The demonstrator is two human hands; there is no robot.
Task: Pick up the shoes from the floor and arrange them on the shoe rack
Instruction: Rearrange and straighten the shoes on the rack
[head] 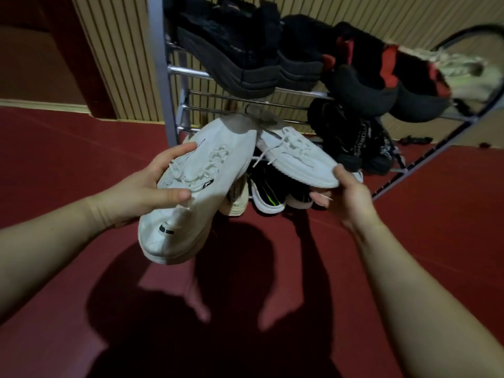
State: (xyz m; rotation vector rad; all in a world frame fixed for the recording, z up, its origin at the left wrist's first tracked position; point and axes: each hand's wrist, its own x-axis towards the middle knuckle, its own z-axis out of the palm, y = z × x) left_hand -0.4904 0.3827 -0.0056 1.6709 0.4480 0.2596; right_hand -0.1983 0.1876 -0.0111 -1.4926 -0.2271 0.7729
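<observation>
Covering the whole lower field is a dark red floor (68, 165), smooth and matte, with the person's shadow cast across its middle. At upper left a ribbed beige wall panel (122, 64) meets a dark brown door or panel; its lower edge runs along the floor line.

Left hand (152, 186): forearm enters from the lower left edge, palm turned inward. Fingers and thumb are closed around the midsection of the left white sneaker (191, 186) — thumb over the laces, fingers on the far side. This shoe hangs heel-down, toe pointing up toward the rack, clear of the floor.

Centre: the shoe rack (161, 77), a grey metal frame with chrome cross-rails, stands against the wall. Its upper tier carries black shoes (240, 50), then black-and-red shoes (362, 72), then a pale shoe at the far right, blurred. The left part of the middle rails is bare behind the two white toes. On the lowest level sit a black shoe with a green stripe (268, 192) and, further right, black sandals (354, 143).

Right hand (346, 195): forearm enters from the lower right, fingers curled under and thumb on top, clamped on the heel end of the right white sneaker (297, 156). That shoe lies roughly level in front of the lower rails, toe nearly touching the other sneaker's toe.

Open floor lies left of the rack's post.
</observation>
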